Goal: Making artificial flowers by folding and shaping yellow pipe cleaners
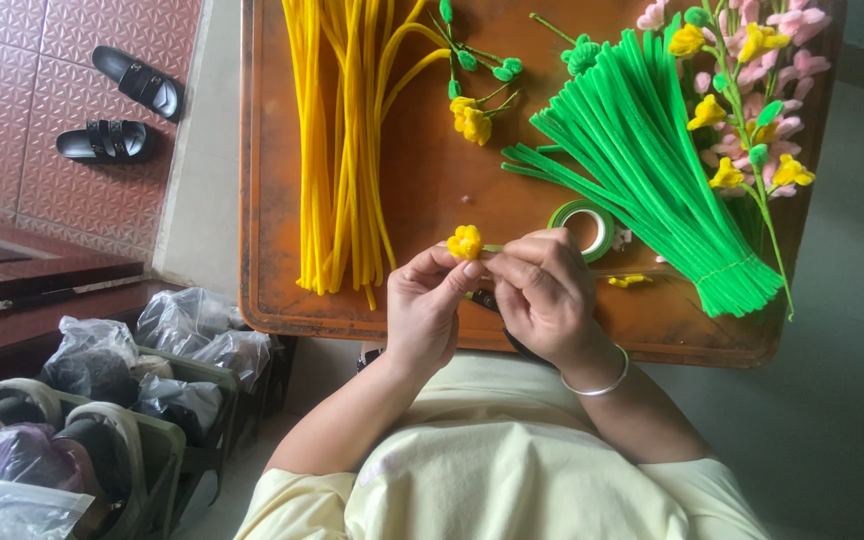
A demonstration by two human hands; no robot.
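Observation:
My left hand (425,305) pinches the base of a small yellow pipe-cleaner flower (466,242) above the near edge of the brown table (422,175). My right hand (542,290), with a silver bangle on its wrist, grips the flower's thin green stem just to the right of the bloom. A roll of green floral tape (585,224) lies right behind my right hand. Long yellow pipe cleaners (344,140) lie in a bundle at the left. A tied bundle of green pipe cleaners (652,170) fans out at the right.
Finished yellow and pink flower sprays (752,90) lie at the table's right edge. A loose yellow flower with green buds (472,120) rests mid-table. Black sandals (117,110) sit on the tiled floor at left. A shoe rack (167,440) with bagged shoes stands at lower left.

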